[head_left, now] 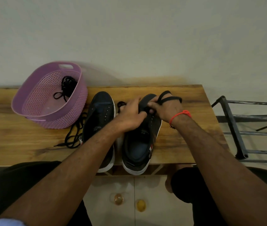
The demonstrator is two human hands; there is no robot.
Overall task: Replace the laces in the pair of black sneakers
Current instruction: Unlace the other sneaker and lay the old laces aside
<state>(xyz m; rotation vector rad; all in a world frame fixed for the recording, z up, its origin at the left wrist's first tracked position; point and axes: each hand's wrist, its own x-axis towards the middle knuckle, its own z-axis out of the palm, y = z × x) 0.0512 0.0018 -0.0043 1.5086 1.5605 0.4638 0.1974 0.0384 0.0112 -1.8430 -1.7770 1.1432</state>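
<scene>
A purple perforated basket (36, 101) stands at the left rear of the wooden tabletop (178, 144), against the wall. Inside it lies a bundle of black laces (66, 88). A dark metal rack (237, 128) stands on the floor just beyond the tabletop's right end. Below the front edge, two round knobs (130, 202) show on pale cabinet doors.

A loose black lace (75, 134) lies in coils on the tabletop between the basket and the left sneaker (100, 118), touching the sneaker's side. Both forearms cross the near half of the view and hide the left sneaker's heel part.

The two black sneakers stand side by side, toes toward the wall, heels overhanging the front edge. Both have white soles. The left sneaker's eyelets are bare. The right sneaker (139, 141) is tilted slightly (toe end covered by the hands).

The left hand (129, 115) has its grip curled over the right sneaker's tongue area. The right hand (165, 110), wearing an orange wrist thread (181, 115), pinches a flat black lace (170, 98), which loops over its back.
</scene>
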